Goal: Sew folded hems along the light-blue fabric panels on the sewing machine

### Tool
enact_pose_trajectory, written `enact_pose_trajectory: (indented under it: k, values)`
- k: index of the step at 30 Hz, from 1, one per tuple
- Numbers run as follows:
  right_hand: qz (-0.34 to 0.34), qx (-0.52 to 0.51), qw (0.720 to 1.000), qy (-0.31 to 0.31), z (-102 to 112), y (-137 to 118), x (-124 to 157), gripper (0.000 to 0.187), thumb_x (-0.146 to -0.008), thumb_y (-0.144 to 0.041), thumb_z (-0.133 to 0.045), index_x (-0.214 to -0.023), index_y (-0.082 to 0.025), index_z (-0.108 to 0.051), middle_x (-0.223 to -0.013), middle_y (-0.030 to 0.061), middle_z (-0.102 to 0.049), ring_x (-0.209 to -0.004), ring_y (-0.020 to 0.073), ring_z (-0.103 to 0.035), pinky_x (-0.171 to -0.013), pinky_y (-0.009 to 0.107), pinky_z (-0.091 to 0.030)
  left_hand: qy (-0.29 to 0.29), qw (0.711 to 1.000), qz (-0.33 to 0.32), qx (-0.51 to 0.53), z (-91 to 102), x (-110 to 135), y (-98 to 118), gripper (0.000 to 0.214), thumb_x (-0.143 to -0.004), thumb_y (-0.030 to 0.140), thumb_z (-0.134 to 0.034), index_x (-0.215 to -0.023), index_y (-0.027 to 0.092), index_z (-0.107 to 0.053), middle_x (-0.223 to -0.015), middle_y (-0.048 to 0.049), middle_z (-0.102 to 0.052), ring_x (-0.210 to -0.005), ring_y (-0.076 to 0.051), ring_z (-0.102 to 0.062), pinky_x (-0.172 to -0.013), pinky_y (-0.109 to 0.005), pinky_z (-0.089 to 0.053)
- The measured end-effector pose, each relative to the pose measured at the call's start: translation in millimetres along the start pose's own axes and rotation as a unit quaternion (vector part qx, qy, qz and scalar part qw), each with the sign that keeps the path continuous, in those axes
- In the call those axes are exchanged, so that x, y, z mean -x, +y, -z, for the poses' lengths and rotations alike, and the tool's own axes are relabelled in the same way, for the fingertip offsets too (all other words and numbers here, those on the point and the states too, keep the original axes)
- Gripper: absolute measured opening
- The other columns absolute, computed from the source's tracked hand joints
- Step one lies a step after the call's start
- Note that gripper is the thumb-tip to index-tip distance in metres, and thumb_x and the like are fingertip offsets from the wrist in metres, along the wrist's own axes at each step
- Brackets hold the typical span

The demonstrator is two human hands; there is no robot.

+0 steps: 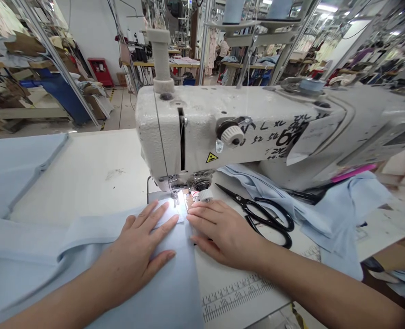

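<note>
Light blue fabric (178, 278) lies across the table and runs up under the presser foot (176, 199) of a white sewing machine (195, 123). Pressing flat on the cloth just left of the foot is my left hand (144, 244), its fingers spread. My right hand (223, 230) rests at the fabric's right edge, close to the needle area, with fingers stretched out side by side and the fingertips touching the edge. A small lamp lights the cloth at the foot. The needle tip is too small to make out.
Black-handled scissors (264, 212) lie right of my right hand. Behind them is a heap of blue fabric pieces (339, 219). A printed ruler scale (236, 292) marks the table front. More folded blue cloth (13, 169) lies at left.
</note>
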State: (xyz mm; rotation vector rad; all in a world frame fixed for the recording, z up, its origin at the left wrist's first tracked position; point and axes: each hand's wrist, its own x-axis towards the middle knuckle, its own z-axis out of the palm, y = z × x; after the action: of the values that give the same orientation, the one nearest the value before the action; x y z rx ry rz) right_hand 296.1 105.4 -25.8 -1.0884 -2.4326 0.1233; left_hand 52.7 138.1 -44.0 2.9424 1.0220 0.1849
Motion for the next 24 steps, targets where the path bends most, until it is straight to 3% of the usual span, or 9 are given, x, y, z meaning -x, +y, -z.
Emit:
enact_pose_trajectory:
  k: [4,9,16,20,24]
  values:
    - [-0.036,0.012,0.998,0.056,2.4,3.4,-1.1,0.025,-0.093,-0.023,-0.045,-0.107,-0.010,-0.062,-0.105,0.0117,-0.067,-0.098,0.0239,-0.056,-0.086,0.039,-0.047,0.000,1.000,0.000,0.004,-1.2,0.4,-0.9,0.053,-0.094,0.049,-0.039,-0.143,0.030,-0.035,-0.151,-0.0068,-0.034,-0.138,-0.034,-0.027,-0.098,-0.054,-0.041]
    - [-0.070,0.028,0.995,0.071,3.3,6.7,-2.1,0.022,-0.090,-0.020,-0.047,-0.100,-0.009,-0.064,-0.094,0.0127,-0.066,-0.095,0.0250,-0.056,-0.084,0.040,-0.048,0.003,1.000,0.005,0.016,-2.3,0.0,-1.7,0.052,-0.094,0.049,-0.039,-0.143,0.031,-0.036,-0.152,-0.0057,-0.032,-0.139,-0.034,-0.025,-0.101,-0.053,-0.038]
    - [0.005,-0.005,1.000,-0.012,-1.5,1.5,-0.3,0.037,-0.089,-0.029,-0.053,-0.120,-0.007,-0.057,-0.120,0.0137,-0.061,-0.114,0.0264,-0.050,-0.098,0.041,-0.043,0.011,1.000,-0.003,0.019,-0.8,-0.7,-2.1,0.051,-0.095,0.049,-0.040,-0.143,0.032,-0.035,-0.151,-0.0051,-0.033,-0.139,-0.034,-0.025,-0.099,-0.053,-0.040]
    - [0.025,0.009,0.999,-0.048,-6.2,-1.0,1.9,0.039,-0.090,-0.033,-0.053,-0.119,-0.007,-0.058,-0.121,0.0116,-0.062,-0.118,0.0274,-0.048,-0.101,0.042,-0.040,0.009,0.999,-0.037,0.032,0.2,1.1,-2.3,0.049,-0.096,0.047,-0.040,-0.140,0.025,-0.040,-0.146,-0.0056,-0.042,-0.135,-0.028,-0.034,-0.101,-0.048,-0.040]
    - [0.026,0.018,0.998,-0.050,-8.5,-0.7,2.9,0.042,-0.091,-0.035,-0.052,-0.121,-0.007,-0.057,-0.121,0.0131,-0.061,-0.118,0.0277,-0.047,-0.102,0.043,-0.039,0.002,0.998,-0.029,0.061,2.1,-0.1,-4.6,0.048,-0.096,0.046,-0.040,-0.139,0.025,-0.042,-0.145,-0.0045,-0.044,-0.134,-0.026,-0.037,-0.105,-0.045,-0.038]
